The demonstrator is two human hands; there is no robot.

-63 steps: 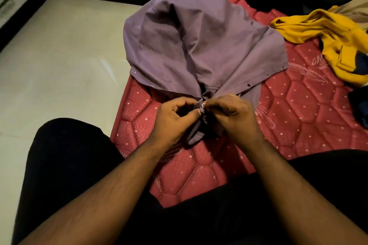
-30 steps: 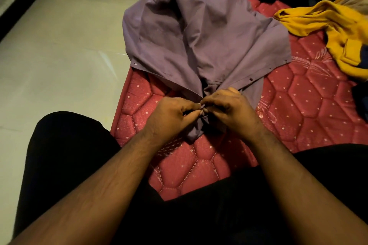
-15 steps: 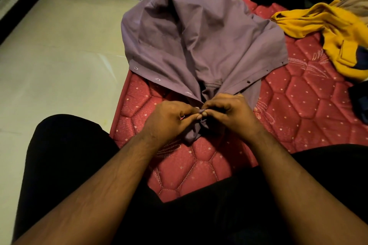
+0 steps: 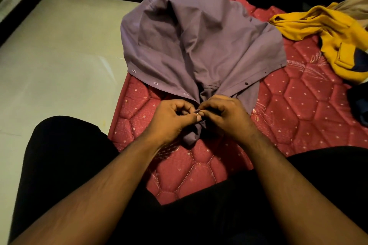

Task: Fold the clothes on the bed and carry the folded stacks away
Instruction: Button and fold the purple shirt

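left hand (image 4: 171, 119) and right hand (image 4: 225, 114) — fingers curled tight — pinch the purple shirt (image 4: 191, 42) at its front edges.

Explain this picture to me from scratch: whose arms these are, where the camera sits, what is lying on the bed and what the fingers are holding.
There is no machine here. A person wears a wide-angle camera on the head, and it looks forward and down, so the two bare arms coming in from the bottom are the wearer's own. The dark shapes beside them are most likely the wearer's legs.

The surface is a red quilted mattress, with pale floor to its left. A purple shirt lies spread on it, its front edges carrying a row of snaps. A crumpled yellow garment lies to the right, and more clothes are heaped at the far end.

The left hand and the right hand meet at the near end of the shirt. Both pinch its cloth, seemingly fastening a snap there.
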